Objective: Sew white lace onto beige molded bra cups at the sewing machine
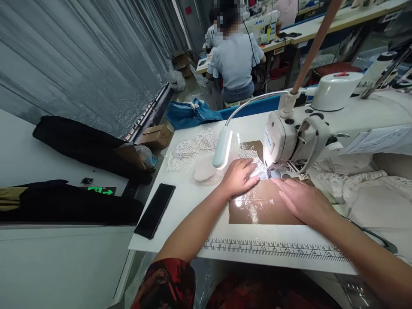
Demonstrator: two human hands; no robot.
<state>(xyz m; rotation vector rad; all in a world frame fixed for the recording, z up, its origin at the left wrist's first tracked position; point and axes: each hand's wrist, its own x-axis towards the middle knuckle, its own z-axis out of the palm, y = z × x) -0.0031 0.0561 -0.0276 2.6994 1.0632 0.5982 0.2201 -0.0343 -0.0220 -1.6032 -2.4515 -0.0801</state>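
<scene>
White lace fabric (256, 168) lies under the head of a white sewing machine (280, 137), lit by a bright spot near the needle. My left hand (240, 177) rests flat on the lace just left of the needle, fingers stretched and thumb apart. On the right of the needle, my right hand (301, 198) lies low with its fingers extended toward the presser foot; any cloth beneath its fingertips is hidden. Shiny brown sheeting (257, 210) covers the table under both hands. More scalloped lace (183, 154) and a pale rounded cloth piece (204, 169) spread out to the left.
A black phone (155, 210) lies at the table's left side. A lamp (222, 148) on a bendable neck hangs close to my left hand. Along the front edge runs a printed ruler (273, 249). White garments (373, 201) are heaped at right. A co-worker (233, 64) sits ahead.
</scene>
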